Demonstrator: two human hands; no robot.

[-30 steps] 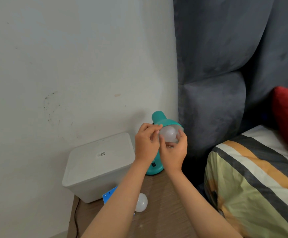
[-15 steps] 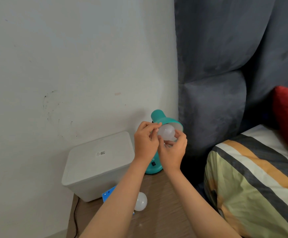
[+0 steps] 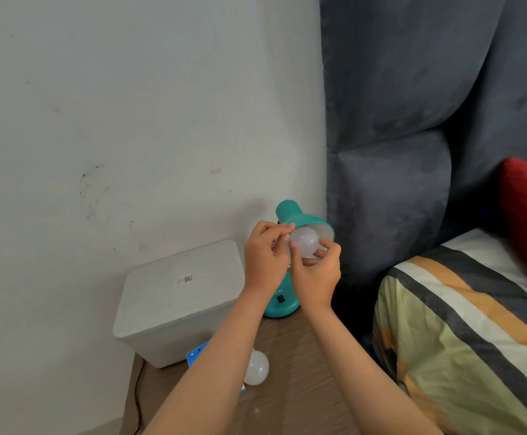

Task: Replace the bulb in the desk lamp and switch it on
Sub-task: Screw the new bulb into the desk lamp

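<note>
Frame centre: teal desk lamp (image 3: 282, 304) on the wooden table (image 3: 299, 372), shade mouth tilted down toward lower right, white bulb (image 3: 304, 244) in the mouth with its long axis along that tilt, dome facing the camera. Right hand (image 3: 317, 274) fingers clamped on the bulb from below, left hand (image 3: 263, 257) fingers pinched at the shade rim and the bulb's left side. Lower left: white lidded box (image 3: 180, 296), spare bulb (image 3: 255, 367) lying by a blue card (image 3: 196, 354); striped bed (image 3: 463, 334) at right.

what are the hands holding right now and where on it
The right hand pinches the bulb by its round globe at the shade's mouth; the left hand steadies the shade's rim.
</note>
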